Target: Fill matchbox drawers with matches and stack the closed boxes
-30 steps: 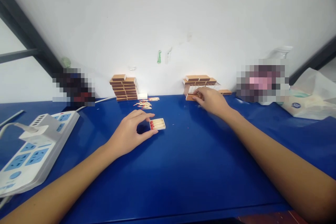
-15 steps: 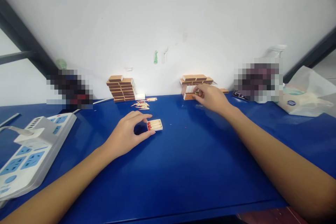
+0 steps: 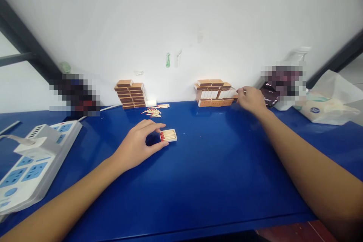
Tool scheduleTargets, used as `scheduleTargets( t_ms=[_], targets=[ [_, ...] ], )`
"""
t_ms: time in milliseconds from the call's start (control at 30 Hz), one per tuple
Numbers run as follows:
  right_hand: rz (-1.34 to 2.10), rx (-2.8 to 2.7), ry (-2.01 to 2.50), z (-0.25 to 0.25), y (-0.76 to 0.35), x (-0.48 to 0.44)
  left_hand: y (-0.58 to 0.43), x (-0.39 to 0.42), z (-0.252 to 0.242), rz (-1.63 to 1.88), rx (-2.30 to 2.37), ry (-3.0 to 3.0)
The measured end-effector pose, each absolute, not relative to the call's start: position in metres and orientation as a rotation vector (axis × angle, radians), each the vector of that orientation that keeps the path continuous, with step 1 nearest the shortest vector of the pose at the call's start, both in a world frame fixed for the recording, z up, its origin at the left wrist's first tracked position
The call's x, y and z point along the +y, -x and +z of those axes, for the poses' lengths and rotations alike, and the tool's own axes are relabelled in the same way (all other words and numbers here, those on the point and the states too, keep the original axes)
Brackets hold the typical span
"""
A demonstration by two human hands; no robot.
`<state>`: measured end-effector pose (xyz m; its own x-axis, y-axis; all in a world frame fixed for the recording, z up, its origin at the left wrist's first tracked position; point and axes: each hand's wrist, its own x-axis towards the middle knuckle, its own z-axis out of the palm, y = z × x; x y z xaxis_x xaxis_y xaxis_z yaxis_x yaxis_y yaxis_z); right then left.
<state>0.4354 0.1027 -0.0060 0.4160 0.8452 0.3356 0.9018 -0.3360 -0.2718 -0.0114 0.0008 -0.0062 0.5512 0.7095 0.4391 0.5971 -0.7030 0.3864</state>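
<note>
My left hand (image 3: 141, 141) rests on the blue table, thumb and fingers closed around the near end of a small open matchbox tray (image 3: 172, 136). Red-headed matches (image 3: 168, 135) lie side by side inside it. My right hand (image 3: 251, 98) is at the right end of a stack of matchboxes (image 3: 214, 83), fingers curled. A brown matchbox piece (image 3: 235, 98) shows at its fingertips; whether they grip it is hidden. White box pieces (image 3: 209, 94) stand in the middle of that stack. Loose matches (image 3: 153, 112) lie in a pile beyond my left hand.
Another matchbox stack (image 3: 130, 96) stands against the wall at left, with a small white block (image 3: 151, 103) beside it. A power strip (image 3: 53, 159) with a plugged-in adapter lies at left. A dark phone-like screen (image 3: 269, 96) and a tissue pack (image 3: 326, 109) are at right.
My right hand has moved right, from the front of the right stack to its right end, uncovering the white pieces and lower boxes. My left hand keeps hold of the tray.
</note>
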Motion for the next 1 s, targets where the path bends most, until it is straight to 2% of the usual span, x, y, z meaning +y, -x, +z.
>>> scheduleTargets(
  t_ms=[667, 1000],
  targets=[
    [0.011, -1.227, 2.539, -0.013, -0.446, 0.117, 0.01, 0.0, -0.008, 0.84, 1.074, -2.595],
    [-0.303, -1.248, 2.38, -0.015, -0.427, 0.096, 0.009, -0.001, -0.007, 0.836, 1.075, -2.588]
  ],
)
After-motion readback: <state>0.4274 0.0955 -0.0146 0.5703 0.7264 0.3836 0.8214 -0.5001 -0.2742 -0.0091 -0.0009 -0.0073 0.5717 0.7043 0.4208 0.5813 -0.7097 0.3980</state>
